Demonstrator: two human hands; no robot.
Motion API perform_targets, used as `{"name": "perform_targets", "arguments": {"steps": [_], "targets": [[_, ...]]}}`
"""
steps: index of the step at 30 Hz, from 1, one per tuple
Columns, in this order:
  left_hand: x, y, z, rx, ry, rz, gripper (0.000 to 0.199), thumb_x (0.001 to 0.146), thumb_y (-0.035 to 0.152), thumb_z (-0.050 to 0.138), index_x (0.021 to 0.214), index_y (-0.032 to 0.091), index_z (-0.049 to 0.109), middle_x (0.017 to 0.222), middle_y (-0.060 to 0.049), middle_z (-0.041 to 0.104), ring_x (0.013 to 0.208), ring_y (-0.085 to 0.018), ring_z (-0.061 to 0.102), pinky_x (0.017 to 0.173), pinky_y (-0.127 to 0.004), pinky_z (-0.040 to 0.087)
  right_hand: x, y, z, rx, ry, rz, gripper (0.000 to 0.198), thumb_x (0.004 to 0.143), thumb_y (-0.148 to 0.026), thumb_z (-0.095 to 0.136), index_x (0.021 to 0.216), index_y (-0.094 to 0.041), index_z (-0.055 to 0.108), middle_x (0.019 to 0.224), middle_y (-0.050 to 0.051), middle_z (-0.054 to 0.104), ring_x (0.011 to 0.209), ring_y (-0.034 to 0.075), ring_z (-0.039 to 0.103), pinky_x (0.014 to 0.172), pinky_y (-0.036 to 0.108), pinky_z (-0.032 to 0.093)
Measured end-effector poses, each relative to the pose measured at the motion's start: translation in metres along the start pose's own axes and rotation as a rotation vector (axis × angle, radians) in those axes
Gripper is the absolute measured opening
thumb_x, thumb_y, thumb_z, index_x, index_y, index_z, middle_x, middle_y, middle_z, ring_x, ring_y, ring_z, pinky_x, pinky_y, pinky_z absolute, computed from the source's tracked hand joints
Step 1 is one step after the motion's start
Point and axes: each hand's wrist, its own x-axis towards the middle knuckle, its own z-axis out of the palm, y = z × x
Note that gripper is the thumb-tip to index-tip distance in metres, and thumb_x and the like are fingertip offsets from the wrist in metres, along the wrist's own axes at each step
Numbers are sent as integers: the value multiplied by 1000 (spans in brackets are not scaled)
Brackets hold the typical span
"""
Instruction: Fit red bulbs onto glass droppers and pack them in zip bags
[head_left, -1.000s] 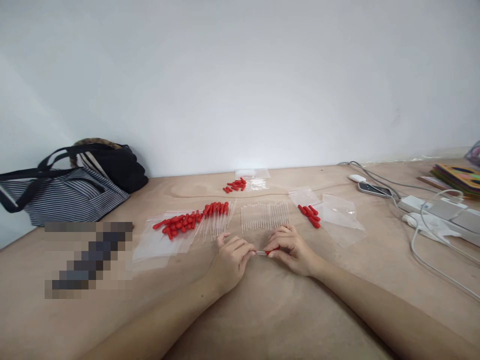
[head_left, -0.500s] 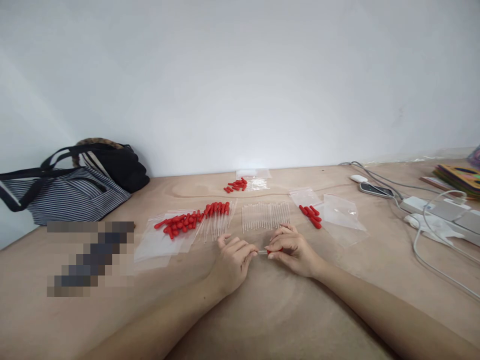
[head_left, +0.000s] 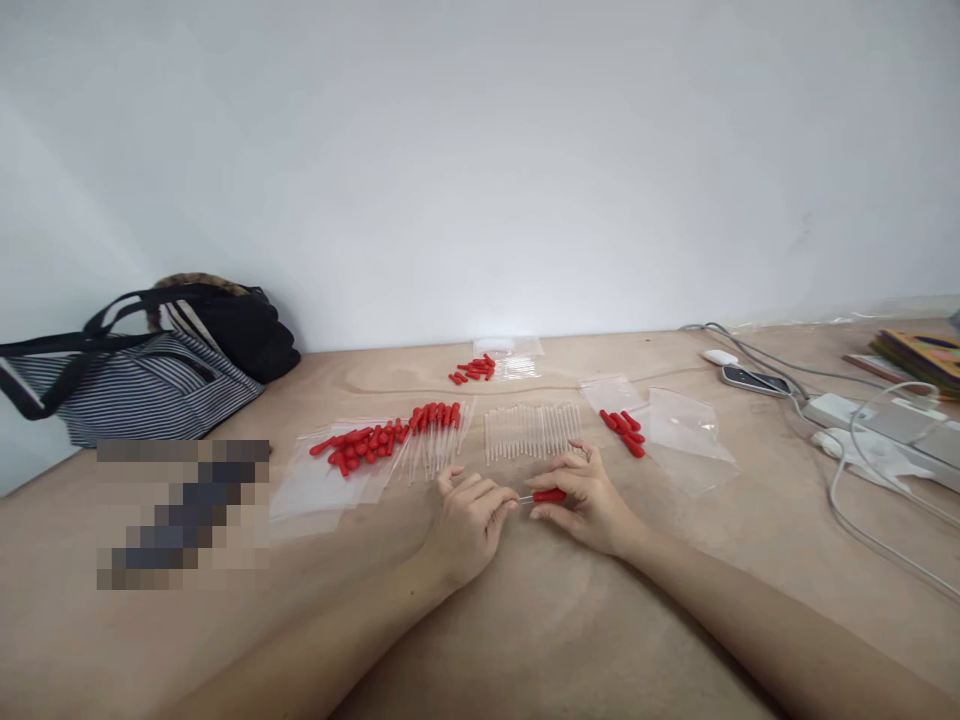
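Note:
My left hand point(head_left: 474, 520) pinches a thin clear glass dropper tube point(head_left: 526, 499) between thumb and fingertips. On the tube's right end sits a red rubber bulb point(head_left: 550, 495). My right hand point(head_left: 589, 500) has its thumb below and its fingers above this bulb, in a loose hold that leaves much of the red showing. Just beyond the hands lies a row of clear glass tubes point(head_left: 532, 432). To the left are finished-looking droppers with red bulbs point(head_left: 435, 418) and a heap of loose red bulbs point(head_left: 360, 447) on plastic bags.
Several red bulbs point(head_left: 622, 432) lie by clear plastic bags point(head_left: 690, 440) at right. Farther back are more red bulbs point(head_left: 474, 368) and thin tubes point(head_left: 517, 366). A striped bag point(head_left: 157, 385) stands left; a power strip point(head_left: 885, 420) with cables and a dark device point(head_left: 754, 380) are right.
My right fingers have loosened and parted slightly around the bulb, so more of the red shows. My left hand keeps its pinch on the tube.

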Motion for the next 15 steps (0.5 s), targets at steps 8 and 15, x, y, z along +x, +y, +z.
{"name": "perform_targets", "arguments": {"steps": [8, 15], "targets": [[2, 1, -2, -75, -86, -54, 23, 86, 22, 40, 79, 22, 62, 67, 3, 65, 65, -12, 57, 86, -38, 24, 1, -3, -5, -95, 164, -180, 3, 78, -25, 59, 76, -25, 62, 73, -5, 68, 74, 12, 58, 95, 42, 21], [2, 4, -2, -110, -67, -67, 24, 86, 21, 41, 75, 21, 62, 64, 3, 65, 64, -12, 57, 82, -37, 27, 3, -9, -1, -46, 167, -135, 6, 77, -28, 61, 72, -23, 61, 65, -6, 67, 68, 11, 59, 95, 40, 21]]}}
